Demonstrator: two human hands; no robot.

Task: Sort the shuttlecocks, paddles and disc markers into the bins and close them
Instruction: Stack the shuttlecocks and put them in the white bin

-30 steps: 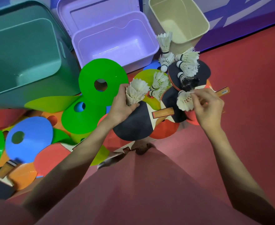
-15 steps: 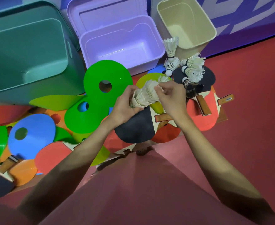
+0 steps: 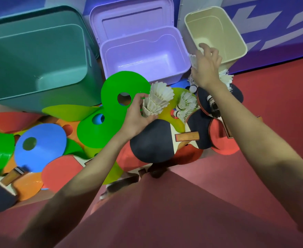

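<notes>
- Teal bin [image 3: 40, 56], purple bin [image 3: 143, 56] and cream bin [image 3: 216, 33] all stand open with nothing seen inside them, so the sorting has hardly begun and no lid is down yet.
- Disc markers [image 3: 124, 97] and paddles [image 3: 152, 142] lie heaped on the red floor [image 3: 281, 104] in front of the bins, untouched.
- And there's the change: half a second ago both hands met over the stack, and now the right hand [image 3: 206, 68] has shot away up to the cream bin's near rim, over the loose shuttlecocks [image 3: 186, 102] beside it.
- Its grip looks spread, fingers fanned, with a white feathered edge at its thumb side; whether it pinches that one cannot be told.
- Left hand [image 3: 138, 117] stays put, arm stretched forward, grip curled round a nested shuttlecock stack [image 3: 158, 101] held above the discs.
- That stack looks bound for the cream bin next.
</notes>
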